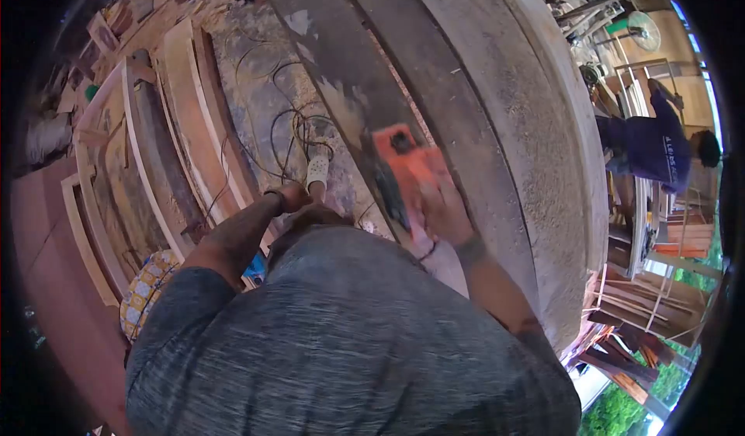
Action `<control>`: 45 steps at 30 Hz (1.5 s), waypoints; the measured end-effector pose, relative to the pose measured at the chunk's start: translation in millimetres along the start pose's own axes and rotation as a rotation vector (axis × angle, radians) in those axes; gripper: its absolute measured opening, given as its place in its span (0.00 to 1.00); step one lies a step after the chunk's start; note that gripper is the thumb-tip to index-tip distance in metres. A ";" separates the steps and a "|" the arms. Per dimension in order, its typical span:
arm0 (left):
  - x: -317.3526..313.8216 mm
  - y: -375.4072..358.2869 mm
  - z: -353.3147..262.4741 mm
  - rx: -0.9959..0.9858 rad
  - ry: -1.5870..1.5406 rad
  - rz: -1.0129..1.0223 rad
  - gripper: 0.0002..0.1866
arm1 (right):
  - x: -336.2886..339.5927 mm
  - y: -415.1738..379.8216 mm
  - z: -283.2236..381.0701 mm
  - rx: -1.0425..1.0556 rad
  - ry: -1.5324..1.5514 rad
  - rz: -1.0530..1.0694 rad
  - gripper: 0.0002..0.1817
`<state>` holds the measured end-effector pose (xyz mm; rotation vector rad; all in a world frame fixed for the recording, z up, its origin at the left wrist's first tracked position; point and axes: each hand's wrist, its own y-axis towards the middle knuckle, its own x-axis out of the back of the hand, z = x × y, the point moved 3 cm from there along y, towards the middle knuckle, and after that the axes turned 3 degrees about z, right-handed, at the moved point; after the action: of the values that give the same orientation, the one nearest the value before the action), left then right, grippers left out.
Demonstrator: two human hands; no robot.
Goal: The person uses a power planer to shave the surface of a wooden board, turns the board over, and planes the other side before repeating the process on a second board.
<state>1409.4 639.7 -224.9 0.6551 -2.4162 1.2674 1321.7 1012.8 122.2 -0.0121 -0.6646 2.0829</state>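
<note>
My right hand (pixel 445 212) is wrapped around the rear handle of an orange and black electric planer (pixel 410 156), slightly blurred by motion. The planer rests on a long grey-brown wooden plank (pixel 353 71), its round black knob towards the far end. Left of my body, at about waist height, my left hand (pixel 293 197) is closed. What it grips is hidden, though a dark cord (pixel 289 121) loops on the ground just beyond it. One foot in a pale clog (pixel 317 170) shows beside that hand.
More wide planks (pixel 535 125) lie alongside on the right. Wooden frames and boards (pixel 182 118) stand on the left, over ground strewn with shavings. At the far right are another person (pixel 660 149), a fan (pixel 642 31) and stacked timber (pixel 652 304).
</note>
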 end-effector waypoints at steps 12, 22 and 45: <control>180.7 -131.2 10.8 0.283 -0.280 -0.575 0.25 | -43.1 243.1 116.3 0.215 0.160 0.022 0.24; 367.7 -129.5 -136.2 -0.195 -0.183 -1.072 0.23 | -46.5 275.9 156.0 0.205 0.184 0.073 0.26; 251.7 -56.0 -182.2 -0.177 0.455 -0.700 0.35 | 53.2 -94.5 -31.2 -0.238 -0.030 -0.301 0.27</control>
<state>1242.9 702.7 35.9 0.9271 -1.6759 0.7862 1372.3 1109.2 151.9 -0.0144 -0.8733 1.7110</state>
